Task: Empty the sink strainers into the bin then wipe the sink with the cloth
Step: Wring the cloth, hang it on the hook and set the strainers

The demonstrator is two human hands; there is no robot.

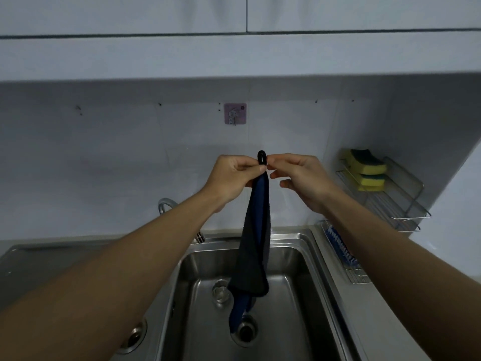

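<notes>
A dark grey and blue cloth (256, 246) hangs straight down over the right basin of the steel sink (307, 259). My left hand (233, 177) pinches its top corner, just below the black hanging loop. My right hand (299, 178) is at the loop, thumb and forefinger touching it. Both hands are raised in front of the tiled wall, below a pink adhesive hook (235, 113). The right basin's drain (244, 330) lies under the cloth's lower end. A second drain (134, 337) in the left basin shows under my left forearm.
A curved tap (166, 204) rises behind my left forearm. A wire rack (390, 201) on the right wall holds yellow sponges (367, 169). A brush with blue bristles (341, 246) lies in a lower wire tray by the sink's right rim. White cabinets hang overhead.
</notes>
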